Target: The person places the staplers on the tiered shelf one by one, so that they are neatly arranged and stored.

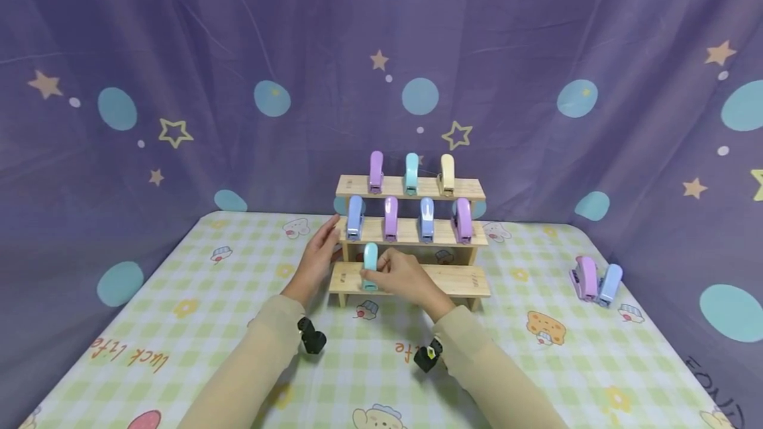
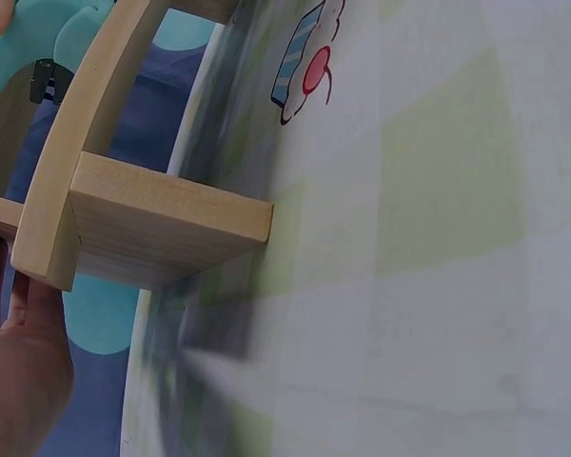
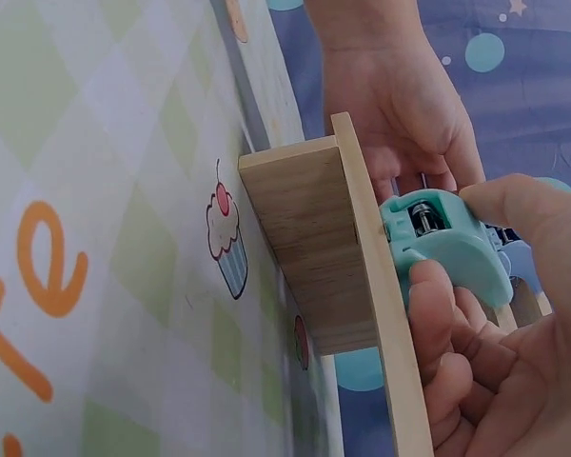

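On the lowest step of a three-tier wooden rack [image 1: 453,280] stands a teal stapler [image 1: 370,263], upright near the left end. My right hand [image 1: 406,278] pinches it between thumb and fingers; the right wrist view shows the teal stapler [image 3: 457,246] with its metal spring end facing the camera. At the rack's left side, my left hand [image 1: 316,258] grips the frame by the middle shelf. Part of its fingers is hidden behind the wood, and in the left wrist view the left hand [image 2: 24,371] is at the end of the wooden piece.
The top shelf bears a purple stapler [image 1: 375,172], a teal one and a cream stapler [image 1: 446,175]. Several blue and purple staplers [image 1: 390,218] line the middle shelf. Further right on the checked tablecloth [image 1: 220,323] stand a purple stapler [image 1: 587,278] and a blue stapler [image 1: 610,285].
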The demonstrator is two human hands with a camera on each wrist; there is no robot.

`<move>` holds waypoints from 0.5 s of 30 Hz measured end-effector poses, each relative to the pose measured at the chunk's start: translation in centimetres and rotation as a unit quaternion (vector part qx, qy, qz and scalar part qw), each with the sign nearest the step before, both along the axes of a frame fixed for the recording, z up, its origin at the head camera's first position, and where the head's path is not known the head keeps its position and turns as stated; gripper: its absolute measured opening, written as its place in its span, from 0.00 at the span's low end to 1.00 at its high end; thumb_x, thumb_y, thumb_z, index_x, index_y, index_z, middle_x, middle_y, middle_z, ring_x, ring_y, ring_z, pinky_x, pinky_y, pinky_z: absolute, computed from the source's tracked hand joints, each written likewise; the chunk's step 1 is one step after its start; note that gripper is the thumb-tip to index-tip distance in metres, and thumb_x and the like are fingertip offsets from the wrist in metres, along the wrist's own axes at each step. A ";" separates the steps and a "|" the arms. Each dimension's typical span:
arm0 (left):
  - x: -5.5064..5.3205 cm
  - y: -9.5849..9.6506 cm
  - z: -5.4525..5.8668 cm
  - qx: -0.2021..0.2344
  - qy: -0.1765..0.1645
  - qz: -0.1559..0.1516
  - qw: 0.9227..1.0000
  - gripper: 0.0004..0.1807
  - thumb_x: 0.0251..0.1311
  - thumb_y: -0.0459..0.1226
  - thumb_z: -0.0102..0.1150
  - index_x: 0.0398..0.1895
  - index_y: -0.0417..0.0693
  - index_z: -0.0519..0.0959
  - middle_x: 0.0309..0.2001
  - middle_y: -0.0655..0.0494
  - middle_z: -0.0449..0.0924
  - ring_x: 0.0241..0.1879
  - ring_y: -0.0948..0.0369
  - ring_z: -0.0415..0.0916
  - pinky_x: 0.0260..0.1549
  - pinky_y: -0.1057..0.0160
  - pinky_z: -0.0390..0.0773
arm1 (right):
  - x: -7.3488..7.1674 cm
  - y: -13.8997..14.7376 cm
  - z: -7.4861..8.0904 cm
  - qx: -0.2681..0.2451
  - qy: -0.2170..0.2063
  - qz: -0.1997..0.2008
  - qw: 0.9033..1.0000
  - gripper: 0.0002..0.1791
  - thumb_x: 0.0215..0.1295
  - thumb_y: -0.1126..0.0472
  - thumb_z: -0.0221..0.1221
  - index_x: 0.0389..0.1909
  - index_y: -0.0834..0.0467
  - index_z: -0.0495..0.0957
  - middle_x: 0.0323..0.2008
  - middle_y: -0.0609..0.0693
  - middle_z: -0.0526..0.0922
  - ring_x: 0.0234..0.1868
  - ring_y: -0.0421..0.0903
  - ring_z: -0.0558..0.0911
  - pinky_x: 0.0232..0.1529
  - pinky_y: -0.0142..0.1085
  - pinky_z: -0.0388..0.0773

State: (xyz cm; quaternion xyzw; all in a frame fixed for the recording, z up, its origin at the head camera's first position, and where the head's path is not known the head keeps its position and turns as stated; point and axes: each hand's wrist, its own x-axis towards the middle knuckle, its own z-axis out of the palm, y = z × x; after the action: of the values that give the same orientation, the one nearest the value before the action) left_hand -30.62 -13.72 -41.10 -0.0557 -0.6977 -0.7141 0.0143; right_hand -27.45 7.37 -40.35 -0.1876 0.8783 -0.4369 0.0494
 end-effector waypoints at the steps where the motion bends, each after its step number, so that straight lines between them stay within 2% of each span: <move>1: 0.0 0.0 0.0 0.000 -0.004 -0.001 1.000 0.27 0.80 0.41 0.41 0.79 0.51 0.56 0.76 0.46 0.55 0.72 0.48 0.59 0.69 0.49 0.66 | 0.0 0.0 0.0 0.002 -0.003 0.001 1.000 0.24 0.64 0.37 0.63 0.38 0.55 0.74 0.25 0.49 0.80 0.23 0.45 0.76 0.24 0.36 0.75; 4: -0.1 -0.1 -0.1 -0.003 0.002 0.003 1.000 0.28 0.80 0.42 0.42 0.79 0.51 0.57 0.76 0.46 0.56 0.71 0.48 0.60 0.69 0.48 0.66 | 0.1 0.0 0.2 0.003 -0.008 0.007 1.000 0.25 0.64 0.36 0.62 0.39 0.55 0.74 0.26 0.50 0.80 0.24 0.46 0.77 0.25 0.37 0.75; 7: -0.9 -0.2 -1.2 -0.003 0.009 0.008 1.000 0.28 0.80 0.45 0.43 0.79 0.55 0.58 0.76 0.48 0.57 0.71 0.49 0.61 0.69 0.49 0.66 | 0.2 0.1 0.3 0.004 -0.014 0.013 1.000 0.27 0.65 0.35 0.61 0.43 0.55 0.73 0.27 0.50 0.81 0.25 0.46 0.79 0.26 0.39 0.77; 12: -0.9 -0.1 -1.3 -0.008 0.013 0.012 1.000 0.28 0.79 0.46 0.43 0.79 0.54 0.58 0.75 0.49 0.59 0.71 0.50 0.61 0.68 0.49 0.67 | 0.5 0.8 0.6 0.008 -0.020 0.021 1.000 0.30 0.66 0.34 0.60 0.51 0.57 0.73 0.32 0.48 0.82 0.30 0.45 0.82 0.33 0.40 0.81; 15: -1.0 0.0 -1.3 -0.004 0.015 0.011 1.000 0.28 0.79 0.46 0.43 0.79 0.53 0.58 0.76 0.48 0.58 0.71 0.49 0.61 0.68 0.48 0.67 | 0.7 1.7 0.6 0.008 -0.020 0.025 0.999 0.29 0.67 0.36 0.60 0.52 0.57 0.73 0.33 0.48 0.82 0.30 0.45 0.82 0.33 0.40 0.81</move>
State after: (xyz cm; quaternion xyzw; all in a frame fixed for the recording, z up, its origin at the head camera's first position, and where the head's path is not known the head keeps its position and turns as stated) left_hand -31.61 -13.75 -42.43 -0.0587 -0.7006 -0.7104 0.0329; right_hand -26.72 9.08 -39.73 -0.2002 0.8758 -0.4320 0.0790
